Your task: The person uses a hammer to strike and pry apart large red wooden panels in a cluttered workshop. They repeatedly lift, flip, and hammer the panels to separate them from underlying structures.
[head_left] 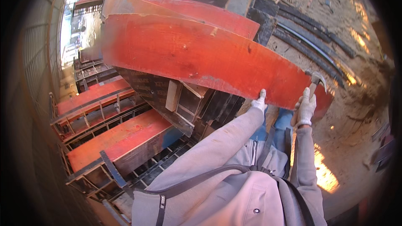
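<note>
A long red-orange plywood panel [188, 54] lies across the view in front of me, scuffed and worn along its near edge. At that edge my left hand [260, 101], in a pale work glove, is closed on the panel with the thumb on top; its other fingers are hidden underneath. My right hand [305, 109], also gloved, is wrapped round the handle of a claw hammer [319, 79]. The hammer's metal head is up, over the right end of the panel. Whether it touches the panel I cannot tell.
Beneath and behind lie a second red panel [201, 10] and a dark printed board [144, 84] with a wooden block [173, 95]. Red formwork sections [121, 138] are stacked at left, by a corrugated wall [39, 54]. Dark beams [307, 44] rest on sandy ground [351, 142].
</note>
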`<state>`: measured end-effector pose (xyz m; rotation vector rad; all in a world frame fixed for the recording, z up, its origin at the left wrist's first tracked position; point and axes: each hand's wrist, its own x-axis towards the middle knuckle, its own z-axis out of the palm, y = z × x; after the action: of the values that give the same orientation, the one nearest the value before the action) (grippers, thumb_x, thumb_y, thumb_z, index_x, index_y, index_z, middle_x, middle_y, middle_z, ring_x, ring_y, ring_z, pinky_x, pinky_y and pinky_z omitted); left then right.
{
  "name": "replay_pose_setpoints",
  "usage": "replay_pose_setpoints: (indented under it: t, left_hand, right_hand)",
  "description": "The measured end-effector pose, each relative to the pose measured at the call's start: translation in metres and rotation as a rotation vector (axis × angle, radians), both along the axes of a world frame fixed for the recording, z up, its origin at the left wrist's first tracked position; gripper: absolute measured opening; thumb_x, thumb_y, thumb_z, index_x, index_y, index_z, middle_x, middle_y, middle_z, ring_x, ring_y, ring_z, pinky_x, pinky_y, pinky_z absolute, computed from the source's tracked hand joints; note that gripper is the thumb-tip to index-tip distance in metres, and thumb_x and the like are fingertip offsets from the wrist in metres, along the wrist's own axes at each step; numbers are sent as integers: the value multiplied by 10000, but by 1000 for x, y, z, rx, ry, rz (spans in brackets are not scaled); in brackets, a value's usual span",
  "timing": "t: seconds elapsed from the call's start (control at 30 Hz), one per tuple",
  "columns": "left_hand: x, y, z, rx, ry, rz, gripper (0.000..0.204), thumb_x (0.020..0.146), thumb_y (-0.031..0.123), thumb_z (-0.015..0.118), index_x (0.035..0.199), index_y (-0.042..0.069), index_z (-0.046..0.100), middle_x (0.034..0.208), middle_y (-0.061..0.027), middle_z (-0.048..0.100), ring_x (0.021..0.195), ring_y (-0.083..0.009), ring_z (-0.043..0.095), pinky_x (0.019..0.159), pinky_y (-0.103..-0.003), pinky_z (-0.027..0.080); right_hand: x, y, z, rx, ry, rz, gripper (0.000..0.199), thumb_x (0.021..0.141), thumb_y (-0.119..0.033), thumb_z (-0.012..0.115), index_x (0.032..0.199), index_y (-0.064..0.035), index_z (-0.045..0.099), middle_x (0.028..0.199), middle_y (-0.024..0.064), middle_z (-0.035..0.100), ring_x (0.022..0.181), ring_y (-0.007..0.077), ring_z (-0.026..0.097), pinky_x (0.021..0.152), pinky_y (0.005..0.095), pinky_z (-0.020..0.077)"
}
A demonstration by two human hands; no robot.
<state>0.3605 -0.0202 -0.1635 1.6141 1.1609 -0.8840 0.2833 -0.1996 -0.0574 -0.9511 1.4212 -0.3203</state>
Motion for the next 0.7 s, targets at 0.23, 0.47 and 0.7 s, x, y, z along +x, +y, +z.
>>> replay_pose_setpoints:
  t: [0.23,0.47,0.7]
  left_hand:
    - [-21,26,-42,-126,30,-812,695,894,445,766,1362,-5,520,1215,-181,649,1128,-301,637,931,-405,546]
    - [6,63,11,-442,-327,-364,376,945,278,741,1205,19,659,1033,-91,702,953,-191,645,843,-347,525]
    - [86,114,105,-205,-811,-51,189,976,178,698,1097,62,611,869,0,608,695,-84,543,616,-247,475]
  right_hand:
    - [45,9,78,-40,-168,283,454,1065,-485,471,1201,-63,573,690,-37,473,489,56,432,432,222,367]
    - [88,46,145,-25,-330,525,390,1084,-418,462,1149,-57,595,680,-41,478,508,47,456,448,212,387]
    - [116,110,125,68,-319,577,477,1039,-521,513,1073,-50,577,667,-13,509,490,64,461,414,246,369]
